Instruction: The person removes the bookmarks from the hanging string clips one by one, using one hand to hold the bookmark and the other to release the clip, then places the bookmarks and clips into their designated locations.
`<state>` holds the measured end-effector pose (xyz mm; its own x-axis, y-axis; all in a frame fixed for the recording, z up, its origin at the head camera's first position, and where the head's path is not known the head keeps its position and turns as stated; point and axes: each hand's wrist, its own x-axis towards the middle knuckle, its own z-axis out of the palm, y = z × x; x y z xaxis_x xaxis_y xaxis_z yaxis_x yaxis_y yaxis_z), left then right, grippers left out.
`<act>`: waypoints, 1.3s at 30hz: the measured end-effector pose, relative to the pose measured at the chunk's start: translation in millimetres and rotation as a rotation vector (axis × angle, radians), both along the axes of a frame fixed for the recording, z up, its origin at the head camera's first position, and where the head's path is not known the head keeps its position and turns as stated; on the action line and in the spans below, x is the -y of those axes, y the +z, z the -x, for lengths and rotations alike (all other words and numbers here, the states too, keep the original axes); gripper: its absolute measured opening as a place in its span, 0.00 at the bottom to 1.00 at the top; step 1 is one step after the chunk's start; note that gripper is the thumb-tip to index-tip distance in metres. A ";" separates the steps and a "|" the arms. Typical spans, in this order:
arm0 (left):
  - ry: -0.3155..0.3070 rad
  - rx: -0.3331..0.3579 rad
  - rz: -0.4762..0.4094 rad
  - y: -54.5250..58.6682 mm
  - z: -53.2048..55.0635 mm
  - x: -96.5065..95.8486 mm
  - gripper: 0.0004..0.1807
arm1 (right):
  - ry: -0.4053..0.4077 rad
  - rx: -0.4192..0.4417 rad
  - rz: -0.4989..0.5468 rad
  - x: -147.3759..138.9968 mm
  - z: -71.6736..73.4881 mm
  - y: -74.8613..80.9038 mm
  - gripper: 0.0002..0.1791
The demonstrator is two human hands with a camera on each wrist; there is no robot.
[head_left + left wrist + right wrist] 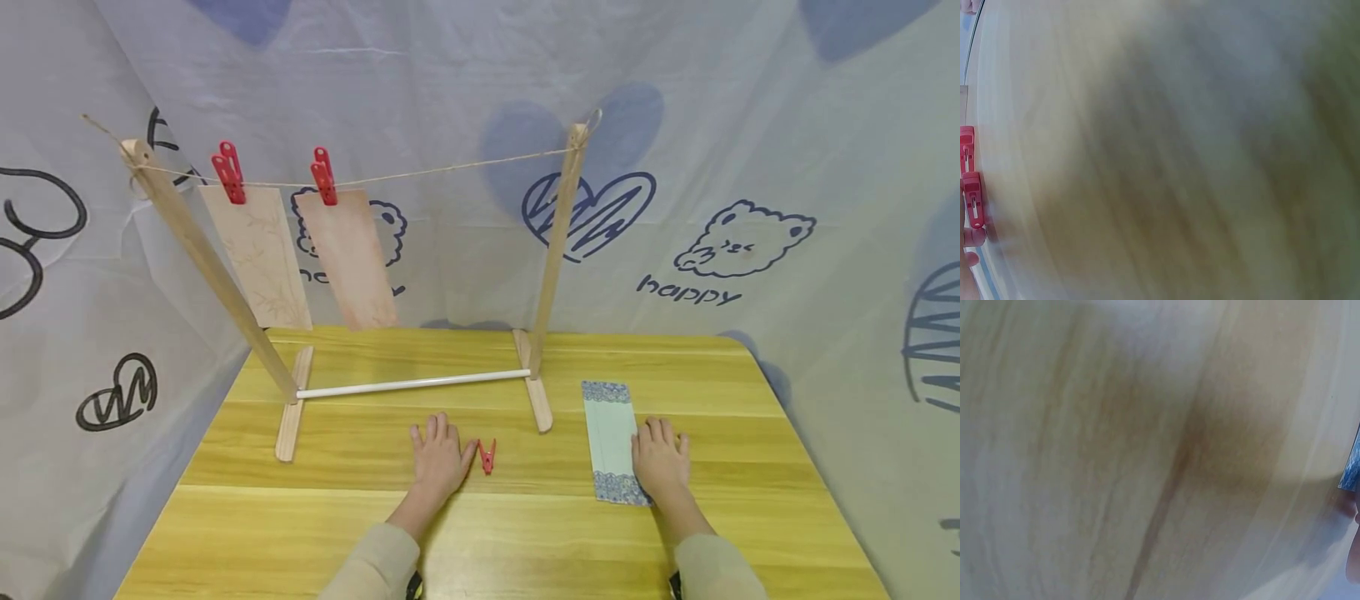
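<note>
My left hand (437, 460) rests palm down on the wooden table, fingers spread, its thumb close to a small red clothespin (487, 457). In the left wrist view the red clothespin (974, 200) shows at the left edge beside the fingertips. My right hand (662, 460) lies on the table against the right edge of a pale green paper strip (613, 442) with blue patterned ends, covering a little of that edge. The right wrist view catches only a corner of the patterned strip (1351, 469) and part of the fingers.
A wooden rack (555, 258) holds a string (450, 168) between two posts, joined below by a white rod (412, 385). Red clothespins (324, 177) hang a beige paper strip (262, 258) and a pinkish one (352, 258). Printed cloth (450, 75) surrounds the table (540, 533).
</note>
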<state>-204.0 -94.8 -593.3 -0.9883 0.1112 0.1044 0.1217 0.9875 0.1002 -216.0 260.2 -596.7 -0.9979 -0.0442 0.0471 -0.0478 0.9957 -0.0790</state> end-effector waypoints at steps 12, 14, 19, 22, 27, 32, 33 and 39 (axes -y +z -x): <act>0.005 0.001 -0.019 3.4 -0.2 2.1 0.29 | -0.021 0.015 0.050 0.1 -1.3 1.7 0.21; 0.005 -0.005 -0.020 4.9 0.0 2.8 0.28 | -0.028 0.015 0.065 0.2 -1.4 2.1 0.21; 0.004 -0.010 -0.025 9.0 0.5 3.9 0.27 | -0.057 -0.017 0.101 0.8 -1.1 3.0 0.21; 0.004 -0.016 -0.022 11.3 0.9 4.3 0.27 | -0.070 -0.055 0.120 1.8 -0.6 4.2 0.21; -0.002 -0.047 -0.021 15.7 2.0 5.4 0.27 | -0.084 -0.126 0.152 5.8 1.2 10.3 0.20; -0.016 -0.078 -0.040 22.1 4.4 8.2 0.26 | -0.083 -0.177 0.177 11.6 2.9 18.1 0.19; -0.017 -0.082 -0.050 24.0 5.2 9.0 0.25 | -0.081 -0.186 0.181 12.7 3.4 19.6 0.19; -0.021 -0.117 -0.089 38.8 8.6 14.3 0.27 | -0.073 -0.226 0.188 18.2 7.2 28.7 0.18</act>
